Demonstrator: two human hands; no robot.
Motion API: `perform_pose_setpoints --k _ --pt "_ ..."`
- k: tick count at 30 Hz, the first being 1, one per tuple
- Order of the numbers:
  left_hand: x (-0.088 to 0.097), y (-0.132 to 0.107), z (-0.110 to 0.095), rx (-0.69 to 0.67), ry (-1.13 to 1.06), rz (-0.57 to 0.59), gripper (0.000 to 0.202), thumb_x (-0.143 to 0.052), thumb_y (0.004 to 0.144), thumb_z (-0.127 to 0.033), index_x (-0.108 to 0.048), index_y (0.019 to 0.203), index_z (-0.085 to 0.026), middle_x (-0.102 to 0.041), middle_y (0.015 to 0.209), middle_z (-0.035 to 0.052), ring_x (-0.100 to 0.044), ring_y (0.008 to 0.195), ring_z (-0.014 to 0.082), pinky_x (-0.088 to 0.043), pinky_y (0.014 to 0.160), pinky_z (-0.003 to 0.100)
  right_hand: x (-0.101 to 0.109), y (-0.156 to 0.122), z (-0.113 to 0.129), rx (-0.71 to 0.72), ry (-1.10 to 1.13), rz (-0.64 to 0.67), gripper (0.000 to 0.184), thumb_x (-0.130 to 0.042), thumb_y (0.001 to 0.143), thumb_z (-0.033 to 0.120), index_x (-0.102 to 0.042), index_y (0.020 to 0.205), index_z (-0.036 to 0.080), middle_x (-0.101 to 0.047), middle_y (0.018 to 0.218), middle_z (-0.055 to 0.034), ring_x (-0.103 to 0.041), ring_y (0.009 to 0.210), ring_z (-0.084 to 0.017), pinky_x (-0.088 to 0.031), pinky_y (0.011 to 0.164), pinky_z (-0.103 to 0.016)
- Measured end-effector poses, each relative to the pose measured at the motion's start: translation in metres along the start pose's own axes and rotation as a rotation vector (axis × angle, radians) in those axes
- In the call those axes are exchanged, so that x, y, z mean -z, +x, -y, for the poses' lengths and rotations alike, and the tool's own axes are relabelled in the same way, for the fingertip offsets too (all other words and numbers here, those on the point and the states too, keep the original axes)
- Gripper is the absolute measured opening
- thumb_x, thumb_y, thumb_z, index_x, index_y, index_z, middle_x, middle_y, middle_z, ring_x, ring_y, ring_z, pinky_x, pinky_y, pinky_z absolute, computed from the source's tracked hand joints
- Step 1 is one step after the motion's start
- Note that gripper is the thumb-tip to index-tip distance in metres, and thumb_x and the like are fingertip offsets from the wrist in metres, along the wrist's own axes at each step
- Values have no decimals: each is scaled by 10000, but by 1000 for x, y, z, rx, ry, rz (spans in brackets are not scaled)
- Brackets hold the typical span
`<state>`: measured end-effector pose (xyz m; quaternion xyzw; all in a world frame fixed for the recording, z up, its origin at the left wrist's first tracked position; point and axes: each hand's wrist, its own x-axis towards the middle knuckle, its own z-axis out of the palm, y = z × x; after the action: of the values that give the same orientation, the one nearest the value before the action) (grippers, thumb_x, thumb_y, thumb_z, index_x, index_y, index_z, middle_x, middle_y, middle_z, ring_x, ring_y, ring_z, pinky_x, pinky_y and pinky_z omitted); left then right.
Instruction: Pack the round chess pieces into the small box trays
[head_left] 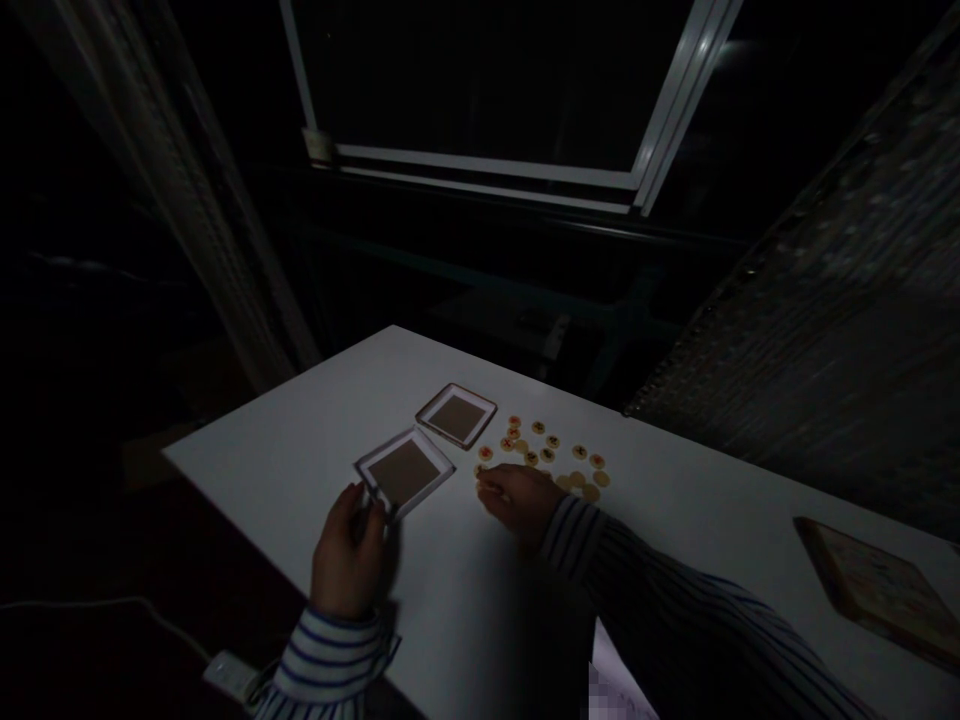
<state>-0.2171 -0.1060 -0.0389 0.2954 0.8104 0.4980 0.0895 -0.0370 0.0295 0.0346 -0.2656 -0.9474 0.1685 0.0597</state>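
Observation:
My left hand [350,555] grips the near edge of a shallow open box [442,478] between thumb and fingers. The box has pale walls and a brown inside. Just behind it lies a second shallow box part [491,408] with a brown rim, and no hand touches it. My right hand [519,497] is low over the table, fingers pinched at a round Chinese chess piece [479,470], which they partly cover. Several more round wooden pieces [553,441] lie scattered beyond and beside this hand, some with red or black characters, others plain side up.
Everything stands on a white table [277,440]. A flat box with a patterned top [885,580] lies at the right. Behind are a window frame [487,165] and curtains [847,290]. On the lower left is a power strip [231,675] with a white cable. The room is dim.

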Motion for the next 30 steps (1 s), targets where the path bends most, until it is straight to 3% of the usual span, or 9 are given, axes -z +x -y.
perform_pose_setpoints --k 8,21,30 --pt "-1 5 15 -55 14 21 527 -452 746 -440 -455 1174 -133 -499 1206 154 -475 1097 264 -365 929 403 -9 34 10 -57 -110 9 331 -354 825 324 -580 1022 186 -627 963 -60 -548 903 -168 -374 762 -257" --pt "0 4 9 -89 42 95 496 -431 760 -397 -434 1189 -148 -535 1172 134 -517 1053 241 -399 895 375 -18 68 14 -165 -193 56 332 -312 836 296 -614 904 176 -630 962 -88 -567 895 -185 -390 747 -289" --pt "-1 4 12 -131 -16 133 521 -434 759 -367 -405 1218 -123 -528 1182 143 -506 1071 236 -390 916 379 -25 77 16 -202 -205 82 354 -315 827 282 -640 839 143 -648 908 -121 -595 848 -209 -417 702 -290"
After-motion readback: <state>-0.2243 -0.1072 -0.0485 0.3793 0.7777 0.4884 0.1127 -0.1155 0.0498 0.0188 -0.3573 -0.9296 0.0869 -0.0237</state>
